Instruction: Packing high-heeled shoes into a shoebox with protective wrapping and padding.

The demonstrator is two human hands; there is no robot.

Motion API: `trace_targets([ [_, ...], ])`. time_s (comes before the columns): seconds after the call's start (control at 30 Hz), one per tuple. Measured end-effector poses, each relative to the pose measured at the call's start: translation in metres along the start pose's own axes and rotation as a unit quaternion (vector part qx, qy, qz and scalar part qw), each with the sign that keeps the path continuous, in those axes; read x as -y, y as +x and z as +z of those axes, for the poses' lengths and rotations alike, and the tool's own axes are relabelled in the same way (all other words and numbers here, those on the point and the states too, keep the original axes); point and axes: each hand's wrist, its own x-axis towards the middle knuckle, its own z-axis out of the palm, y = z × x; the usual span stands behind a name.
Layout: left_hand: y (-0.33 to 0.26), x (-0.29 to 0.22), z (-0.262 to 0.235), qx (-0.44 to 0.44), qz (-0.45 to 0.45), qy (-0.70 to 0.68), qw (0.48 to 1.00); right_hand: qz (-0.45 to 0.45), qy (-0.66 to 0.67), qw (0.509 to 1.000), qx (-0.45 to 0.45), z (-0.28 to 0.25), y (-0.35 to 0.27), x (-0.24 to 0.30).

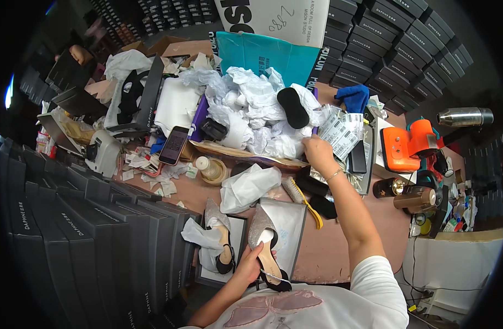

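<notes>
**Glittery shoe [261,223] in my left hand [248,267], at the near edge of the table [331,252]**

My left fingers wrap its middle. I judge it light and stiff-soled, the glitter easily scuffed, the thin strap easily snagged; the sole's waist is the best hold. Left of it, the matching shoe [212,207] lies in a tray [238,229] with white tissue. Beyond, a paper bundle [250,189] and a yellow-handled brush [307,202] stand in the way of the tissue-filled box [235,152]. My right hand [320,154] is at its near-right corner; I cannot tell whether those fingers pinch anything. Dark shoeboxes [98,241] crowd the left.
</notes>
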Motion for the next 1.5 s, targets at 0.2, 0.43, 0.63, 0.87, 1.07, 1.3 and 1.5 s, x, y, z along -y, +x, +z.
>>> trace_targets([
  [0.2,0.001,0.002,0.000,0.016,-0.018,-0.008,1.000,0.088,0.280,0.956,0.013,-0.032,-0.021,-0.025],
  [0.43,-0.012,0.017,-0.006,0.007,-0.008,0.019,1.000,0.098,0.311,0.943,-0.064,-0.090,-0.048,-0.002],
  [0.63,-0.012,0.020,-0.015,-0.006,0.002,-0.003,1.000,-0.087,0.153,0.978,-0.114,-0.104,-0.011,0.089],
  [0.87,-0.010,0.007,-0.018,0.016,-0.002,-0.025,1.000,-0.303,-0.163,0.922,-0.177,0.001,0.086,0.152],
  [1.07,0.001,-0.002,-0.023,-0.002,0.002,-0.060,0.998,-0.319,-0.103,0.936,-0.105,0.010,0.098,0.141],
  [1.3,0.011,-0.004,-0.021,-0.010,-0.022,-0.054,0.998,-0.304,0.002,0.926,-0.224,-0.052,0.152,0.143],
  [1.5,0.014,-0.015,-0.019,-0.008,-0.006,-0.053,0.999,-0.282,-0.048,0.924,-0.254,-0.005,0.178,0.178],
])
